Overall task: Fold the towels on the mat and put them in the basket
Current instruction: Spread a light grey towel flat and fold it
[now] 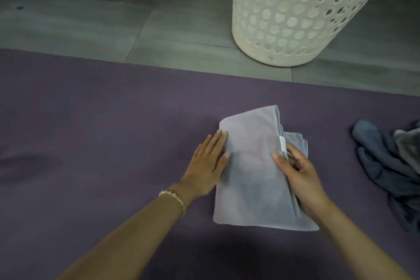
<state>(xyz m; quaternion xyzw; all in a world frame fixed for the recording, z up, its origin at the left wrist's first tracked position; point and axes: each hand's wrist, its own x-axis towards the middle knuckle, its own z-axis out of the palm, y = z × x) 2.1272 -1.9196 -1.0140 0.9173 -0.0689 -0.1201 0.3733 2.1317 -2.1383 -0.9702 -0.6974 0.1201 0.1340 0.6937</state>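
Note:
A light grey towel [252, 166], folded into a rectangle, lies on the purple mat [91, 120] in the middle of the view. My left hand [208, 166] rests flat with straight fingers against the towel's left edge. My right hand [297, 174] grips the towel's right edge, thumb on top and fingers curled under the fold near a white label. A tall white basket [295, 18] with cut-out holes stands on the floor beyond the mat, up and to the right of the towel.
A crumpled heap of dark grey-blue towels [391, 166] lies on the mat at the right edge. Grey floor tiles [91, 18] stretch beyond the mat's far edge. A dark object sits at the top left corner.

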